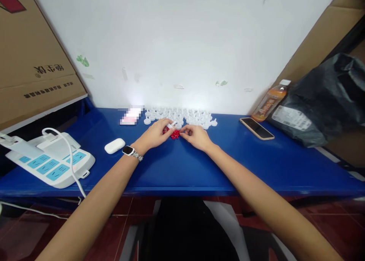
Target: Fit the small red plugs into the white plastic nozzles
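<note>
both forearms reach straight out over the blue tabletop (182, 170), converging toward its far edge by the white wall. the left hand (155, 133) lies palm-down with the wrist slightly bent, a watch (129, 151) strapped just behind it; its fingertips pinch a small white plastic piece (171, 125) above a little heap of red bits (174, 134). the right hand (196, 135) rests knuckles-up just beside the heap, fingers curled in with thumb and forefinger pressed together at the heap's right edge; whether it grips one of the red bits is too small to tell. the two hands nearly meet over the heap, fingertips close but apart.

just behind the hands, a spread of white plastic pieces (182, 116) stands in rows against the wall. a white earbud case (114, 146) sits near the left wrist, and a white power strip (51, 162) with a cable lies farther left. a phone (257, 128) lies face-up to the right, with an orange drink bottle (270, 100) and a black bag (322, 101) beyond it.
</note>
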### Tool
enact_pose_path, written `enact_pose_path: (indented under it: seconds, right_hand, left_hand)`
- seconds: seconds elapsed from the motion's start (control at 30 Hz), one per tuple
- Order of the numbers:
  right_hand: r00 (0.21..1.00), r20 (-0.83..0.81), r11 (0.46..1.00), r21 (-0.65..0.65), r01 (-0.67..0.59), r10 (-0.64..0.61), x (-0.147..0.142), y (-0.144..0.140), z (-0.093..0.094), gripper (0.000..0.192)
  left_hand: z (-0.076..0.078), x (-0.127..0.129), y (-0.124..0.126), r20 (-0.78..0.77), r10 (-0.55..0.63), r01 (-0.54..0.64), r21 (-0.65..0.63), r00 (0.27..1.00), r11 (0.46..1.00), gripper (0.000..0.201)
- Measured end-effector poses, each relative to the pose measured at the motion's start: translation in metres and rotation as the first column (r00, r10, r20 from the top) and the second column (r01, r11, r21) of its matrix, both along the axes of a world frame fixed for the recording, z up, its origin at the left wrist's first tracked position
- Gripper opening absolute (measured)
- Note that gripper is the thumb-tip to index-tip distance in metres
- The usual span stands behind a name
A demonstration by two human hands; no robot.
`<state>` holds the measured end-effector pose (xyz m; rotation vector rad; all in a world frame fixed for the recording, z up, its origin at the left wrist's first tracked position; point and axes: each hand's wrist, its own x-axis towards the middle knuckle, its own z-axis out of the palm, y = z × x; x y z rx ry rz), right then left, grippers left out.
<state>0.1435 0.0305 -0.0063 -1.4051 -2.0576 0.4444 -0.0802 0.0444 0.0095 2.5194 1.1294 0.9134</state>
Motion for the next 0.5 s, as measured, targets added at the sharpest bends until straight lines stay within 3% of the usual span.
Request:
enact_pose_path:
  seconds: [0.5]
  right_hand:
    - [0.998,0.054,1.000,-0.020,0.022,-0.020,-0.0028,-0.0027,0.0030,0.010]
  left_hand:
    - [0.0019,0.0028,-0.0042,-0.030,-0.023,0.024,0.018,0.999,1.000,0.036]
